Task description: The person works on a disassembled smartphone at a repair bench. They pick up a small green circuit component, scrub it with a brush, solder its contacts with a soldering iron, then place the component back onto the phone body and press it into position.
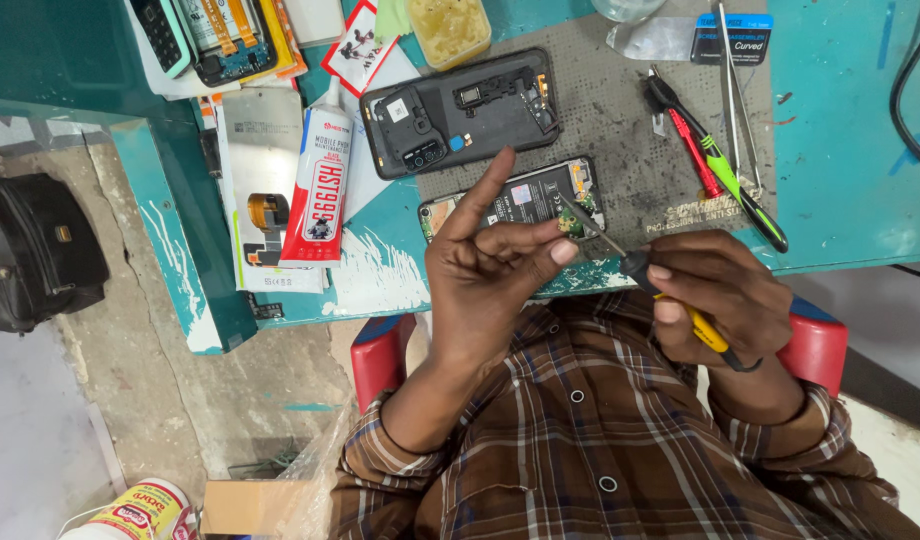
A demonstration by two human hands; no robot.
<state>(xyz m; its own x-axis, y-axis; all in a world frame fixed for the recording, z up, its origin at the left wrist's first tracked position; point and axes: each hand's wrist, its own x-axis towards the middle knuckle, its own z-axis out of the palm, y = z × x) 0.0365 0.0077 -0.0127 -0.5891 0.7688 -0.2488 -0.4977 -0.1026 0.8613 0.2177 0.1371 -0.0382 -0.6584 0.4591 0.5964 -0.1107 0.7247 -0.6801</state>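
**Screwdriver tip at the open phone**

Far left, at nine o'clock, a black bag sits on the floor, out of play. Moving in along the teal surface: a red-and-white glue tube lies beside a silver panel. Past it, at twelve o'clock on the grey mat, the detached black back frame lies face up.

Now the centre. The opened phone lies just below that frame, at the near edge of the surface, its back off, showing a dark battery with a label and a green board at its right end. The left hand hovers over it, forefinger raised, thumb and middle finger pinched together. That grip looks closed on something tiny, though I cannot make out what.

To the right, at three o'clock, the right hand is wrapped tight around a yellow-and-black screwdriver, its tip angled at the phone's green board. This looks like screw work on the board; the next move calls for a steady tip, seated square.

Farther right, red and green drivers and tweezers lie on the mat.
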